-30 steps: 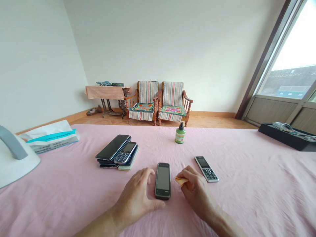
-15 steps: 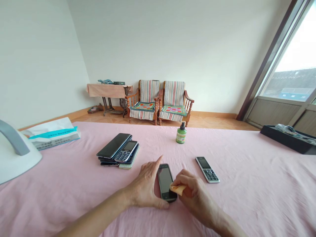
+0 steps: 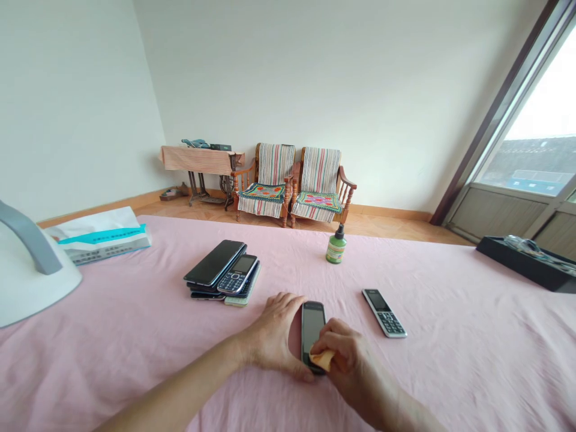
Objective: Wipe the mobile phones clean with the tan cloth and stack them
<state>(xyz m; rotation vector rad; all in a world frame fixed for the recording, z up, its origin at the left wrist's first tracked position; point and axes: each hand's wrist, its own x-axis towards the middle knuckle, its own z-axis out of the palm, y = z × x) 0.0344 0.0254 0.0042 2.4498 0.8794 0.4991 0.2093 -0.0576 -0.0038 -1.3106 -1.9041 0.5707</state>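
Observation:
A dark mobile phone [image 3: 312, 327] lies face up on the pink cloth. My left hand [image 3: 276, 336] braces it, with the fingers at its upper left corner and the thumb at its lower end. In my right hand [image 3: 348, 354] a small folded yellow cloth [image 3: 322, 359] is pinched against the lower part of the screen. The phone's lower right side is hidden by that hand. Off to the right lies a silver keypad phone [image 3: 384, 313].
A stack of phones [image 3: 216, 264] with a keypad phone [image 3: 237, 273] on top stands left of my hands. Beyond are a green spray bottle [image 3: 336, 247], a tissue pack [image 3: 105, 237] and a black box [image 3: 524, 264] of cables. A white appliance [image 3: 31, 282] stands at the left edge.
My left fingers have come in to the phone's top corner, and the phone lies a little straighter. My right hand has moved the cloth slightly down the screen. The whole view has shifted slightly.

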